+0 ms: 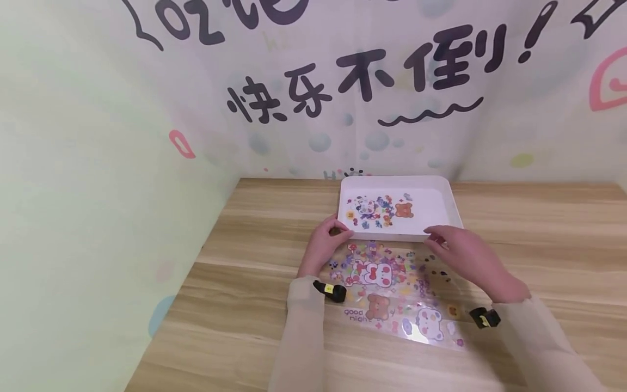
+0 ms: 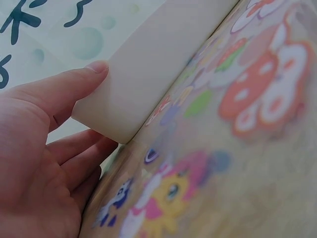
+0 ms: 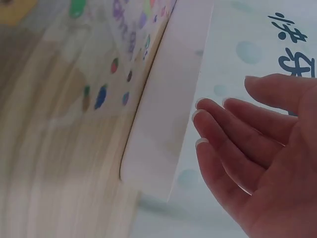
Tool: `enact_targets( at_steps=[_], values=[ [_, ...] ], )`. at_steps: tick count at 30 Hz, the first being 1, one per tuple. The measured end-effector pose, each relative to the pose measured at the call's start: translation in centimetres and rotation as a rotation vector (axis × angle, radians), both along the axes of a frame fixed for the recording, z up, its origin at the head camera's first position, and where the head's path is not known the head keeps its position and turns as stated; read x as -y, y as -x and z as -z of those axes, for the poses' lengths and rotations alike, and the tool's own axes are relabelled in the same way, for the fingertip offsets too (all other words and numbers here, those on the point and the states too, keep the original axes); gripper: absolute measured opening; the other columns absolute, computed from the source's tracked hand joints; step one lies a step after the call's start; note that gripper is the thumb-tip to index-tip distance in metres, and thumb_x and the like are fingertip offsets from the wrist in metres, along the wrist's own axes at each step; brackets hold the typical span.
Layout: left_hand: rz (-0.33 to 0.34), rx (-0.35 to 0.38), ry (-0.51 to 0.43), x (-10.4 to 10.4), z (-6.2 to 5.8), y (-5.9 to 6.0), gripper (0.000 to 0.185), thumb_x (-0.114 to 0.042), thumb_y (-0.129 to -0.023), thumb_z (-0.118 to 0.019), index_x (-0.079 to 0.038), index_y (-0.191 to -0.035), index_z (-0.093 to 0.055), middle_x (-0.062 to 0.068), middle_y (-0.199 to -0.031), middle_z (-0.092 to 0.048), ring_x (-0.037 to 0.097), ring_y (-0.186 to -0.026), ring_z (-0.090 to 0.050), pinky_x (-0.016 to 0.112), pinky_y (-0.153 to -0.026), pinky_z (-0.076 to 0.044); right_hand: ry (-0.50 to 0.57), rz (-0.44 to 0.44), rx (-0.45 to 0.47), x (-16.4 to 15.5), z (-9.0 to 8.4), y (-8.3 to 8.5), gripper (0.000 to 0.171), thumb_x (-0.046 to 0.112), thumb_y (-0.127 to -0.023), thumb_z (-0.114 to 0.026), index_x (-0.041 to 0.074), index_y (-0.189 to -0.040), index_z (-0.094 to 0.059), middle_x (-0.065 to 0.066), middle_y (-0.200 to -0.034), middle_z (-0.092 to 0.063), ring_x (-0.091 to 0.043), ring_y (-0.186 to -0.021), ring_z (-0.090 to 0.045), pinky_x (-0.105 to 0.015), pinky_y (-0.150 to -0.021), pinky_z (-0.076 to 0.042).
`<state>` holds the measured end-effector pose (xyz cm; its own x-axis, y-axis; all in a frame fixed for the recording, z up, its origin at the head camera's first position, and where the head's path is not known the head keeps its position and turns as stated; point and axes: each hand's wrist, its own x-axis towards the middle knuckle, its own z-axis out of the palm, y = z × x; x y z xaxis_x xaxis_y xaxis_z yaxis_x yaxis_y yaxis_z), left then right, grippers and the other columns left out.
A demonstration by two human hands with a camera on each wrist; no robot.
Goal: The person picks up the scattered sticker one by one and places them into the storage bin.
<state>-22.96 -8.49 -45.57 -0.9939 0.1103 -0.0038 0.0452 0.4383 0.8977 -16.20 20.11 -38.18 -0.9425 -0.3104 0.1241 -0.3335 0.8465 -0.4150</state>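
Note:
A white tray [image 1: 436, 201] lies at the far middle of the wooden table, with a small cluster of cartoon stickers [image 1: 374, 209] in it. In front of it lies a clear sticker sheet [image 1: 392, 294] with bears and flowers. My left hand [image 1: 343, 233] is at the tray's near left corner. In the left wrist view its thumb [image 2: 91, 72] touches the tray's corner wall [image 2: 143, 74], with the fingers straight beside the sheet [image 2: 237, 129]. My right hand [image 1: 436, 235] hovers at the near right corner. Its fingers [image 3: 223, 134] are relaxed, just off the tray wall [image 3: 168, 109], holding nothing.
A printed banner with large dark characters [image 1: 362, 76] covers the wall behind the table, and a pale green wall [image 1: 73, 190] closes the left side. Bare wooden table [image 1: 539, 239] extends to the right and toward me. Black wrist cameras [image 1: 330, 290] sit on both sleeves.

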Motion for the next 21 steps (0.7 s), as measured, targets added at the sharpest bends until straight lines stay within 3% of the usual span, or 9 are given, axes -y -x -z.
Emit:
enact_targets(
  at_steps=[5, 13, 21],
  values=[
    [0.002, 0.0, -0.011, -0.1, 0.0, 0.0, 0.02, -0.046, -0.076, -0.065, -0.029, -0.083, -0.058, -0.013, -0.136, -0.039, 0.01, -0.121, -0.038, 0.032, -0.097, -0.033, -0.026, 0.001, 0.035, -1.1, 0.3, -0.7, 0.031, 0.022, -0.087, -0.057, 0.002, -0.11, -0.059, -0.008, -0.091, -0.065, -0.025, -0.083, -0.061, -0.043, -0.07, -0.049],
    [-0.001, -0.007, -0.009, 0.0, 0.0, 0.1, 0.021, -0.047, -0.076, -0.064, -0.029, -0.084, -0.058, -0.013, -0.133, -0.042, 0.008, -0.118, -0.04, 0.032, -0.096, -0.035, -0.043, 0.003, 0.176, -1.9, 1.2, -1.0, 0.036, 0.024, -0.085, -0.059, 0.004, -0.114, -0.056, -0.015, -0.103, -0.061, -0.035, -0.094, -0.056, -0.051, -0.073, -0.046],
    [0.001, -0.005, -0.01, 0.0, 0.2, 0.1, 0.024, -0.05, -0.075, -0.064, -0.029, -0.084, -0.058, -0.015, -0.135, -0.039, 0.009, -0.12, -0.038, 0.032, -0.097, -0.034, -0.017, -0.041, 0.112, -1.8, 2.5, -1.0, 0.054, 0.019, -0.083, -0.063, 0.008, -0.131, -0.041, -0.02, -0.116, -0.055, -0.037, -0.101, -0.053, -0.054, -0.08, -0.043]
  ],
)
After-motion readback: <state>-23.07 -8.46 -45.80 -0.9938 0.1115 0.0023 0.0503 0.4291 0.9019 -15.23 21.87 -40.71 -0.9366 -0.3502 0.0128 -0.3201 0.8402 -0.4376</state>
